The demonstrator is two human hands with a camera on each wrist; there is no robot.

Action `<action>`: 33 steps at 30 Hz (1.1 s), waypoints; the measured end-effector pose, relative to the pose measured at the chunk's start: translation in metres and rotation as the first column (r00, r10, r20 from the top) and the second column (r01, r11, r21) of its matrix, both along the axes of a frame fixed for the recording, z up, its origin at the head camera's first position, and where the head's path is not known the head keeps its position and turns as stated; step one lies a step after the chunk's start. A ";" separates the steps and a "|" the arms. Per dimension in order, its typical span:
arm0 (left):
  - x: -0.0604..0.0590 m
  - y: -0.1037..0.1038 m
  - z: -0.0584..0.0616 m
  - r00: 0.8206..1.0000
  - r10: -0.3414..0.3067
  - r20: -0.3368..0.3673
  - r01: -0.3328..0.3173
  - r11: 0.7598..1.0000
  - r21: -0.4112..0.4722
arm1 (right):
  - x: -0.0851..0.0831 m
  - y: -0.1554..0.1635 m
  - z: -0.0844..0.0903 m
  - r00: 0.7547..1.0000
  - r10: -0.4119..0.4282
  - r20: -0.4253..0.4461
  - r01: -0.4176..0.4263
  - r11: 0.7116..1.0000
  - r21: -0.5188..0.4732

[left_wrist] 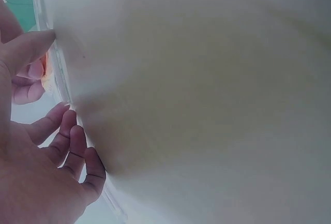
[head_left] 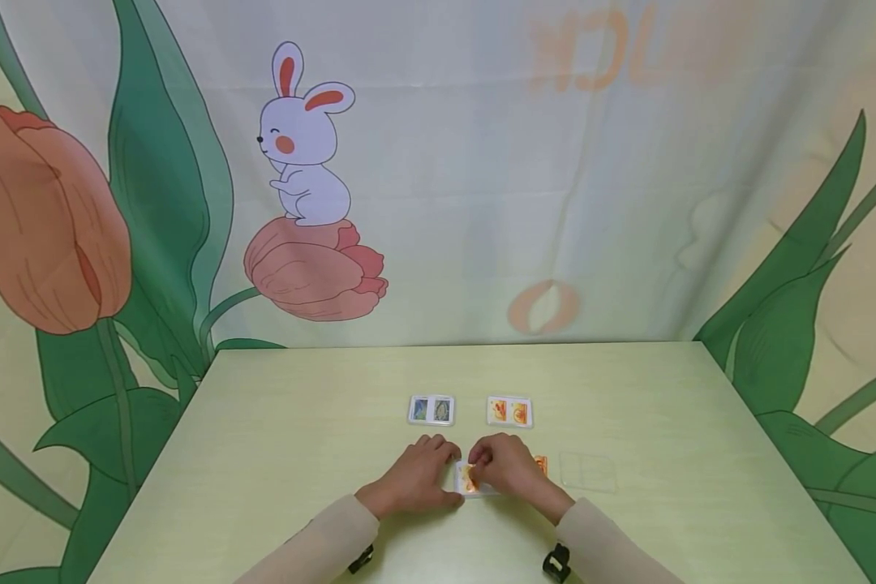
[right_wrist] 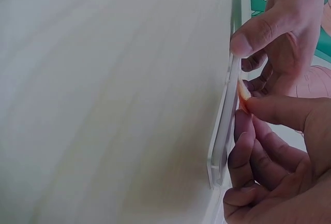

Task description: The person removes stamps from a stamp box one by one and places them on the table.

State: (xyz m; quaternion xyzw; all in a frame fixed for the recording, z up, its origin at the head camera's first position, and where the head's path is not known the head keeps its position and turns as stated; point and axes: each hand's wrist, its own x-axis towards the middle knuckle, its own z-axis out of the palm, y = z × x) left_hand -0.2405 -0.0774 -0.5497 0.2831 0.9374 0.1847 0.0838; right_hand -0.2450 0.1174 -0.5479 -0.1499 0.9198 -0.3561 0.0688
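A clear plastic card case [head_left: 474, 485] lies flat on the pale green table [head_left: 299, 422], between my two hands. My left hand [head_left: 418, 474] holds the case's left side. In the left wrist view its thumb and fingers [left_wrist: 62, 125] sit against the case edge [left_wrist: 61, 79]. My right hand [head_left: 507, 466] pinches a small orange picture card [right_wrist: 243, 92] at the top of the case [right_wrist: 225, 125]. Part of that card [head_left: 470, 477] shows between the hands.
Two filled cases lie farther back: one with blue and grey pictures [head_left: 431, 410], one with orange pictures [head_left: 509, 412]. Another orange card [head_left: 541, 465] peeks out beside my right hand. An empty clear tray [head_left: 588, 471] lies to the right. A printed curtain hangs behind the table.
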 end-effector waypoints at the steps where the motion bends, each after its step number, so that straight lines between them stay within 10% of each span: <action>1: 0.000 0.000 0.000 1.000 0.000 0.000 0.000 1.000 0.000 | 0.000 0.000 0.000 1.000 0.004 -0.006 -0.004 1.000 0.004; 33: 0.000 0.001 -0.004 1.000 0.011 -0.016 -0.011 1.000 -0.010 | 0.002 0.027 0.023 1.000 -0.014 0.010 0.015 0.999 -0.034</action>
